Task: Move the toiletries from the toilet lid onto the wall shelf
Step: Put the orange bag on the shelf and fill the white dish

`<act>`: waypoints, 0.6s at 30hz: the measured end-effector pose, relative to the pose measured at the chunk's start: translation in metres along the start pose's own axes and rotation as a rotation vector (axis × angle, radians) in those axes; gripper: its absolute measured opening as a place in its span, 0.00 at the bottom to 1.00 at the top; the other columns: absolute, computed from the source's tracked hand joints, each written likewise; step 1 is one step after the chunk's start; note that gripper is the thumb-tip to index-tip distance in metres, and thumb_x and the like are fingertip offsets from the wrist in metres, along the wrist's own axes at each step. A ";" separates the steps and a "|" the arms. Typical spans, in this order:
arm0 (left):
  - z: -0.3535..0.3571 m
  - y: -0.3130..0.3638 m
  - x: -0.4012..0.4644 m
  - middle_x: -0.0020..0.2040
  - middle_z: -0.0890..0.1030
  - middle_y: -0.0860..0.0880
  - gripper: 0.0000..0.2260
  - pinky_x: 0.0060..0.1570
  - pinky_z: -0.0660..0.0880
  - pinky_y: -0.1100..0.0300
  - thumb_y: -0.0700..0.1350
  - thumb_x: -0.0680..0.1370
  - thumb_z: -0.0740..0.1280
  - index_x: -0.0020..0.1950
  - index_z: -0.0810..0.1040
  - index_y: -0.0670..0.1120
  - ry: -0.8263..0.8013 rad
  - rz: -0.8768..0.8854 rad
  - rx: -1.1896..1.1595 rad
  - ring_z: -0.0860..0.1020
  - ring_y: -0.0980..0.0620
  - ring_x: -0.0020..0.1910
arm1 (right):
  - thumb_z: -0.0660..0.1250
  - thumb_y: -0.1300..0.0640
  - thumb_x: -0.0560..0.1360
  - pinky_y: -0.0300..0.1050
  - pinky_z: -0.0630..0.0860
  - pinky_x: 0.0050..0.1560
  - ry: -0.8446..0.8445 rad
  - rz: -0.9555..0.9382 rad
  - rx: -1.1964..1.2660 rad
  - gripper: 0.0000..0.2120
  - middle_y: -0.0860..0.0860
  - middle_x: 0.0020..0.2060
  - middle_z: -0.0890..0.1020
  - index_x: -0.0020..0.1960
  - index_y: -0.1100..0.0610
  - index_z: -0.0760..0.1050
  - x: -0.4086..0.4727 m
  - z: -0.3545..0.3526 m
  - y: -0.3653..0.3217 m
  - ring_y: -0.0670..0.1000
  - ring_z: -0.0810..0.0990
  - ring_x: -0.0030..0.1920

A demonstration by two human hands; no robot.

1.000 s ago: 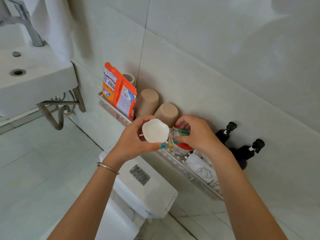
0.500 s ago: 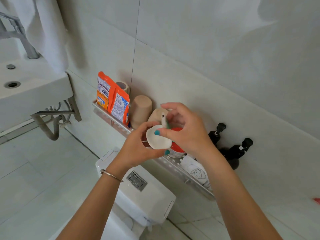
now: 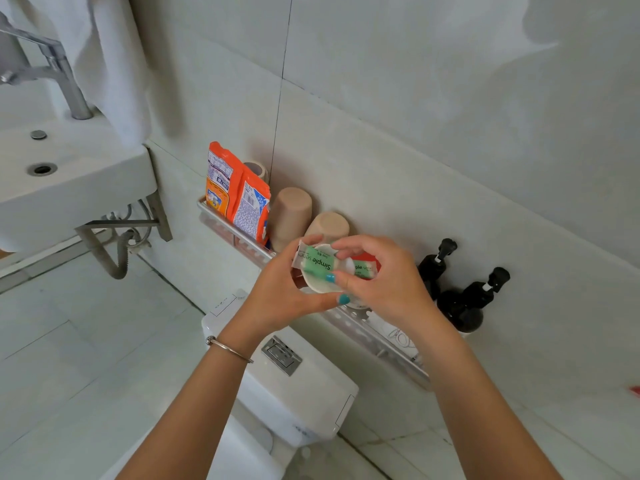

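Note:
My left hand (image 3: 284, 289) holds a small white dish (image 3: 320, 284) from below, just in front of the metal wall shelf (image 3: 228, 225). My right hand (image 3: 381, 278) pinches a green "Simple" sachet (image 3: 317, 263) that lies across the dish. A second green sachet (image 3: 363, 268) shows behind my right fingers, over a red-lidded item (image 3: 367, 258) on the shelf. Whether that sachet rests in the dish or is held by my right hand I cannot tell. The shelf's middle is hidden by both hands.
On the shelf stand orange packets (image 3: 239, 199), two upturned beige cups (image 3: 291, 216) and a white tube (image 3: 398, 336). Two black pump bottles (image 3: 464, 303) sit at the wall right of it. The toilet tank (image 3: 294, 386) is below, the sink (image 3: 62, 174) at left.
The dish has turned with its hollow towards me. My right hand has laid a green sachet flat across it; half a second ago the sachet stood on edge between the fingers.

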State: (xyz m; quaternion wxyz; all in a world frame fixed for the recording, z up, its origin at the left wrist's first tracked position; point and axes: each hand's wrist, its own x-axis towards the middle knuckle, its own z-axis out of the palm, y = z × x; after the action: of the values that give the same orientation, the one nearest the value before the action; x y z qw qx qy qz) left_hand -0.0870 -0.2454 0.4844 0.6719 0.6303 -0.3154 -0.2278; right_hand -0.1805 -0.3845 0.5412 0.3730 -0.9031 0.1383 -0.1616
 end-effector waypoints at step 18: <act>-0.045 -0.007 -0.011 0.56 0.79 0.50 0.33 0.49 0.80 0.62 0.47 0.58 0.79 0.62 0.74 0.48 0.124 -0.025 0.021 0.78 0.52 0.57 | 0.71 0.63 0.74 0.35 0.66 0.58 -0.175 0.202 -0.325 0.21 0.50 0.61 0.77 0.65 0.53 0.75 0.026 0.010 0.037 0.49 0.74 0.62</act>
State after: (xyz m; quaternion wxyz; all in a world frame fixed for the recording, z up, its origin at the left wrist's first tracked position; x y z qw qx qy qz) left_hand -0.0620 -0.2063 0.4760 0.6806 0.6541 -0.2677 -0.1931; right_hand -0.1581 -0.4129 0.5132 0.2471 -0.9436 0.2193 -0.0198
